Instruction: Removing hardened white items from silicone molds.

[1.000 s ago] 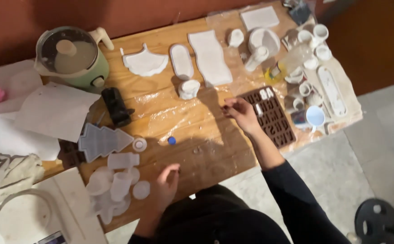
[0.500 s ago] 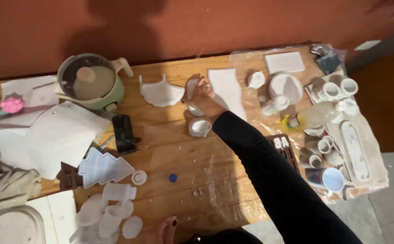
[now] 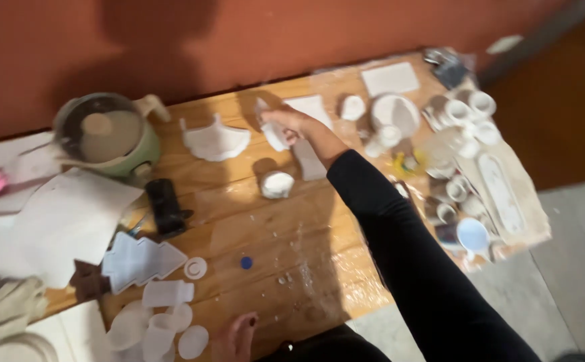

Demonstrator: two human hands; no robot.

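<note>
The wooden desk, covered in clear film, fills most of the view. At about ten o'clock stands one pale green cooking pot with a glass lid, and below it lies a large white sheet. Near seven o'clock sits one white tree-shaped mould, with a cluster of translucent round and oblong moulds just below it. One white collar-shaped cast lies at eleven o'clock, one black boxy object rests left of centre, and a crowd of small white cups (too blurred to count) sits at two o'clock beside a round white dish. The black sleeve crosses the desk from five o'clock and hides part of the right side. The right hand is at twelve o'clock, closed around a small oblong white cast, held just above the desk beside a long white slab. One small white-filled round cup stands just below that hand. The left hand rests at the desk's near edge at six o'clock, fingers loosely curled, holding nothing I can see. One blue cap lies near centre. Against half a second ago, the right hand has lifted the oblong cast off the desk, and the left hand shows more fully.
</note>
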